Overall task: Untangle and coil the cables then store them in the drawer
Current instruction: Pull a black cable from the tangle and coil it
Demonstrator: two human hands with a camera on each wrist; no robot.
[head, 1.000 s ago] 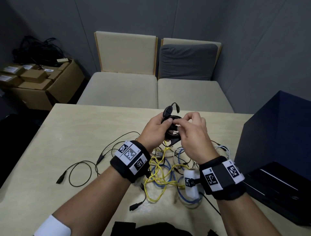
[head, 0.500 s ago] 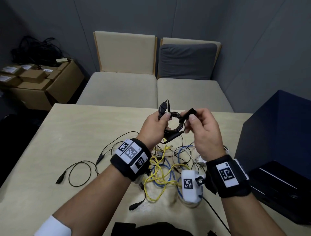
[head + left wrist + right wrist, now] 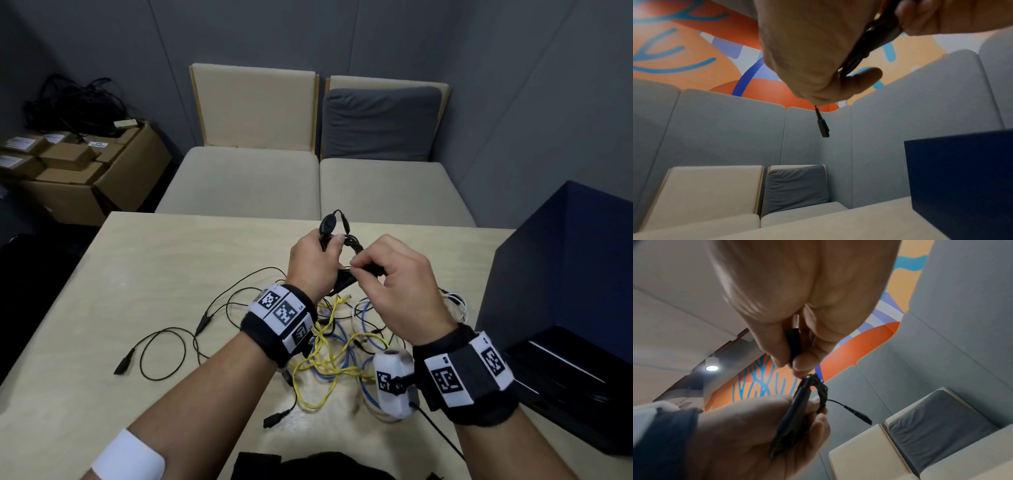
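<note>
Above the table my left hand (image 3: 317, 255) grips a small coil of black cable (image 3: 349, 241), with an oval in-line control sticking up above the thumb. My right hand (image 3: 373, 270) pinches the cable's black end plug between thumb and forefinger, right against the coil. In the right wrist view the coil (image 3: 818, 391) hangs between both hands and one short plug tail pokes out to the right. The left wrist view shows another plug (image 3: 823, 128) dangling under my left hand (image 3: 818, 48). Below the hands lies a tangle of yellow (image 3: 325, 363), blue and white cables.
A thin black cable (image 3: 164, 353) with plugs loops over the table's left half. A dark blue drawer unit (image 3: 565, 308) stands at the table's right edge. Beige seats lie beyond the far edge, cardboard boxes at the far left.
My right hand has brought the black plug down from beside the coil's top to its lower front, wrapping the cable end around the bundle. The left hand has kept its grip.
</note>
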